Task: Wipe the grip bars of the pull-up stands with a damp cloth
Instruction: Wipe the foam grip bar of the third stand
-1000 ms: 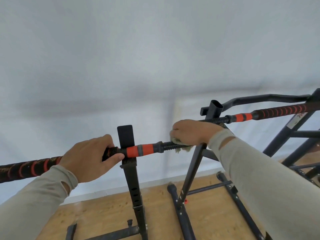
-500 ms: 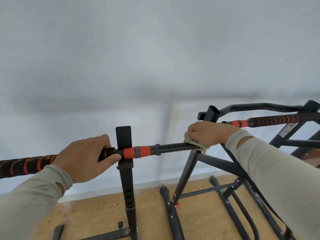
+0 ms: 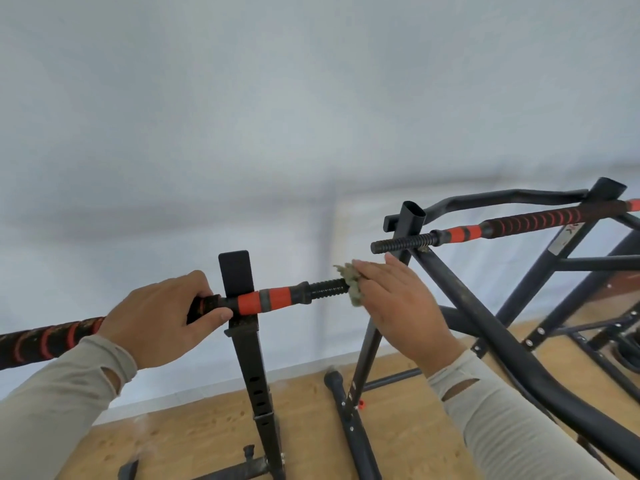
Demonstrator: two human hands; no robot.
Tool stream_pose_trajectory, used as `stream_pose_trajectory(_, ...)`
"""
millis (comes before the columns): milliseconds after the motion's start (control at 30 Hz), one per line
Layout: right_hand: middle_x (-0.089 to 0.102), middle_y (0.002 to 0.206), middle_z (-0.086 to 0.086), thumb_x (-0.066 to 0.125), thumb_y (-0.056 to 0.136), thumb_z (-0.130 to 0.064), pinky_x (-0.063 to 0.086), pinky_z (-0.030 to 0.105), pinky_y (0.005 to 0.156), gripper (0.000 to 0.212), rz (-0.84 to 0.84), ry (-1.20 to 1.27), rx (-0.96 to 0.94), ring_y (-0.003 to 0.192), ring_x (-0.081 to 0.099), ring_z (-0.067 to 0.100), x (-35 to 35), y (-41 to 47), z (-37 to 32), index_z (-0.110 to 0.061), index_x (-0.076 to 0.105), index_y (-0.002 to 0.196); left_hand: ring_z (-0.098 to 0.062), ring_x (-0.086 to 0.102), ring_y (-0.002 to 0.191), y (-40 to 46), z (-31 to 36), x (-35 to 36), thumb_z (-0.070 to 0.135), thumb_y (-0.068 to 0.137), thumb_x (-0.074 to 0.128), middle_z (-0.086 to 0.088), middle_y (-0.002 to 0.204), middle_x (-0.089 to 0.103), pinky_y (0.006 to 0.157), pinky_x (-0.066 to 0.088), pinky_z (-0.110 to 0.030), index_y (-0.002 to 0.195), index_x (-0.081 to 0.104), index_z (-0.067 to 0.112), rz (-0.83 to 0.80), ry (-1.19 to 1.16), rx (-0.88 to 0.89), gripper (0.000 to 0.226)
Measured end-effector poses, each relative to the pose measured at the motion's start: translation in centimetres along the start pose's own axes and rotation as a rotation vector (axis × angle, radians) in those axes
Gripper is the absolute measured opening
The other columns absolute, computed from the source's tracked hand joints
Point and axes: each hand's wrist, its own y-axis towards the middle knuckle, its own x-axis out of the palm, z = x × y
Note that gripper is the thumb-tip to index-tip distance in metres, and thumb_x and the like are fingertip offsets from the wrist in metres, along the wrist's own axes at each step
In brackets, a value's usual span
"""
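Head view shows my left hand point(image 3: 157, 318) wrapped tight around the black-and-orange padded grip bar point(image 3: 266, 299) to steady it, while my right hand point(image 3: 398, 306), fingers nearly flat, presses the frayed grey-green damp cloth point(image 3: 351, 284) against its threaded end.

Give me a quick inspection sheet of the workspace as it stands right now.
Surface: wooden floor under the stands; pale scuffs on it.
Job's things: near grip bar rests in the slot of a black upright; its threaded end meets the cloth. Second grip bar lies across the farther stand, threaded end bare.
Clutter: nothing seen.
Hands: left hand grips the near bar beside the upright; right hand presses the cloth against the bar's tip, fingers mostly straight.
Cables: nothing seen.
Surroundings: plain pale wall behind; more dark frame parts at the far right, too cut off to identify.
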Motion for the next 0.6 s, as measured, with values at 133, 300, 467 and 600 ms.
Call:
stream_pose_trajectory(133,0.07,0.131,0.007,0.072,0.094,-0.008,0.044,0.05,0.114,0.004,0.101,-0.018,0.169,0.122,0.066,0.025,0.2,-1.5,0.5,-0.008,0.075,0.096,-0.009,0.056,0.059,-0.1,0.2,-0.3,0.066,0.089,0.051,0.013,0.07,0.058,0.053,0.033,-0.017,0.083,0.042,0.036,-0.009,0.003,0.0,0.032)
stream_pose_trajectory(300,0.074,0.122,0.005,0.071,0.097,-0.016,0.042,0.05,0.115,0.005,0.179,-0.011,0.095,0.121,0.066,0.023,1.5,0.6,-4.0,-0.012,0.075,0.099,-0.01,0.055,0.056,0.0,0.1,-0.1,0.064,0.089,0.052,0.012,0.067,0.058,0.052,0.033,-0.018,0.082,0.043,0.035,-0.012,0.005,0.003,0.031)
stream_pose_trajectory(467,0.071,0.126,0.008,0.055,0.104,-0.012,0.041,0.051,0.116,0.017,0.103,0.004,-0.112,0.12,0.065,0.026,2.2,2.1,-4.9,-0.013,0.071,0.099,-0.01,0.056,0.056,0.1,-0.2,-0.2,0.062,0.088,0.056,0.011,0.065,0.059,0.053,0.036,-0.02,0.081,0.045,0.035,-0.021,-0.013,-0.005,0.03)
stream_pose_trajectory(600,0.072,0.124,0.005,0.071,0.094,-0.01,0.042,0.052,0.114,0.005,0.068,-0.054,0.05,0.117,0.067,0.023,-0.6,-0.5,-0.1,-0.014,0.073,0.093,-0.009,0.056,0.056,0.2,-0.3,0.0,0.063,0.088,0.055,0.011,0.066,0.059,0.053,0.037,-0.019,0.082,0.045,0.035,-0.021,-0.011,-0.002,0.03)
